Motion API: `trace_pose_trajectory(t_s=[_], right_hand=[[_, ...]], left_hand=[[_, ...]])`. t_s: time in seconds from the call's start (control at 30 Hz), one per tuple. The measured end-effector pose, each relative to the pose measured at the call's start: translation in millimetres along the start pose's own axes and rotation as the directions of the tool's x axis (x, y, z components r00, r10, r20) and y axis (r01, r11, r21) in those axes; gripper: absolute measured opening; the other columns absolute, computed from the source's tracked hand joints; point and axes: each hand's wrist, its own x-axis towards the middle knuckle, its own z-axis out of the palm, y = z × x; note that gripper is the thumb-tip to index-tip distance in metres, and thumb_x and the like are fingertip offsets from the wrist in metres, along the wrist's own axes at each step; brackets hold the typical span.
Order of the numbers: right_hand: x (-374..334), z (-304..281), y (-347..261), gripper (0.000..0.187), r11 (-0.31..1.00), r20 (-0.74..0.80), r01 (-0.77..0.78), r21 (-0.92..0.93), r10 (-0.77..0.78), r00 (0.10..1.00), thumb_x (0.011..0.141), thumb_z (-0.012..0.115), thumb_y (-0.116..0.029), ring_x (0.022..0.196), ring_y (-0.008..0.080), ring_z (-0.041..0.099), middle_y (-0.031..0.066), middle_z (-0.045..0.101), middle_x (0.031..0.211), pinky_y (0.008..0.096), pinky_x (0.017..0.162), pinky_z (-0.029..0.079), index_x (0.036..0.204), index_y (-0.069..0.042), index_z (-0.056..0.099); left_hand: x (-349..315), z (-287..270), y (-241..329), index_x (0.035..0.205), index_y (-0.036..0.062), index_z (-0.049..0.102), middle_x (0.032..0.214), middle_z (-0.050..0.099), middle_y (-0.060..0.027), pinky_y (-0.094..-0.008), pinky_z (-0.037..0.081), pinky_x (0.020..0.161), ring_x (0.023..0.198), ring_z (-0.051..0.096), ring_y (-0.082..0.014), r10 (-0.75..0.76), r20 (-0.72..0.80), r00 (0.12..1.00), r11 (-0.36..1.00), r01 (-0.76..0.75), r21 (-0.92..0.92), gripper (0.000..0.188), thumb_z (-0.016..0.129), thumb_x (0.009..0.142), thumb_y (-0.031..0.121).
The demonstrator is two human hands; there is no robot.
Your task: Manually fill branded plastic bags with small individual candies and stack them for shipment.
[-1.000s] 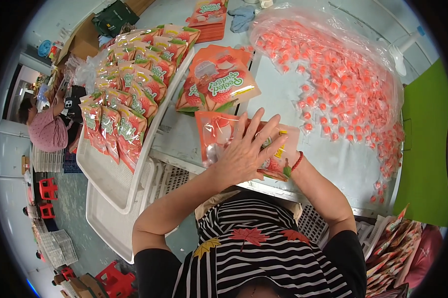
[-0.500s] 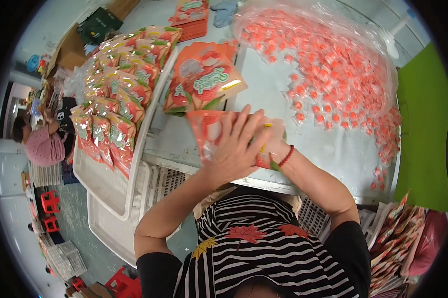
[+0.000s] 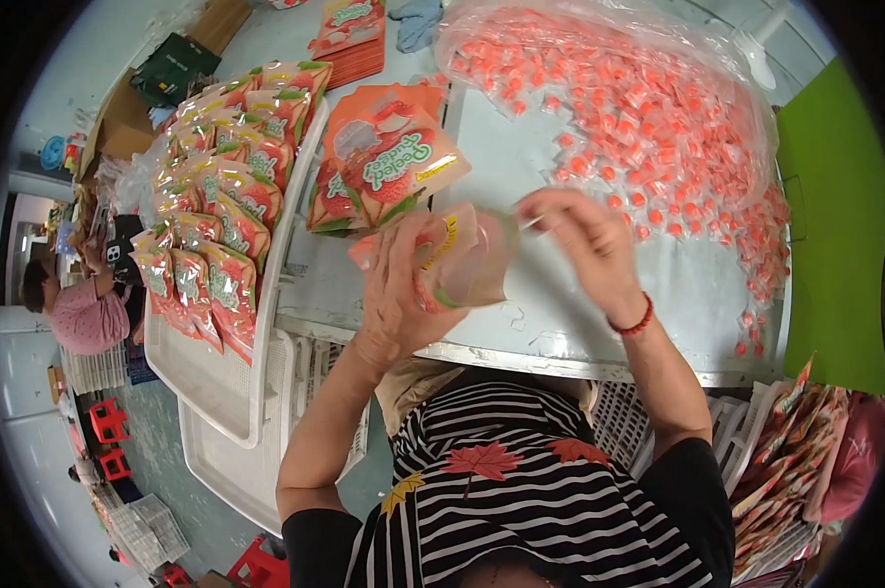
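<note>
My left hand (image 3: pixel 395 294) is wrapped around a pink-orange candy pouch (image 3: pixel 474 263) above the table's front edge. The pouch is tilted, and its mouth gapes toward the right. At that mouth my right hand (image 3: pixel 591 245), with a red bead bracelet at the wrist, has its fingertips pinched together. A thin pale bit shows at the fingertips; whether it is the pouch's rim or a small separate piece I cannot tell. Just behind the left hand lies a fanned pile of flat pouches (image 3: pixel 389 147). Individually wrapped red-and-clear candies (image 3: pixel 648 127) spread over the right of the table.
A white tray (image 3: pixel 256 412) at the left carries rows of plump pouches (image 3: pixel 222 186). At the back are a pouch stack (image 3: pixel 354 49), a blue cloth (image 3: pixel 416 24) and a white scoop (image 3: pixel 754 59). A green panel (image 3: pixel 835 235) borders the right. Another person (image 3: pixel 90 309) is far left.
The pouch was lying flat under both hands; now it is raised, tilted and its mouth gapes. My right hand has moved off it to the right. The view has shifted slightly.
</note>
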Motion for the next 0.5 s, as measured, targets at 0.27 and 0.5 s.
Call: trace_pose_trajectory(t_s=[0.27,0.5], right_hand=[[-20.2,-41.0,112.0,0.066,0.151,-0.227,-0.209,-0.966,-0.116,0.967,0.08,0.063,-0.053,0.128,0.0438,0.032,0.0228,0.033,0.143,0.0606,0.103,0.023,0.131,-0.013,0.049],[-5.2,-8.9,121.1,0.049,0.269,-0.092,-0.071,-0.961,-0.063,0.994,0.085,0.06,-0.042,0.125,0.0381,0.037,0.0164,0.044,0.134,0.0551,0.093,0.031,0.124,-0.013,0.054]], left_hand=[[-3.5,5.2,18.2,0.139,-0.0024,0.02,0.126,0.041,-0.0171,-0.0396,0.042,0.094,0.111,0.048,-0.0293,-0.065,-0.14,0.988,0.978,0.035,-0.207,0.113,0.09,0.052,0.015],[-21.5,-20.2,9.6,0.14,0.0,0.021,0.12,0.046,-0.0168,-0.0396,0.041,0.093,0.109,0.049,-0.0306,-0.312,-0.055,0.948,0.946,0.316,0.073,0.11,0.088,0.053,0.01]])
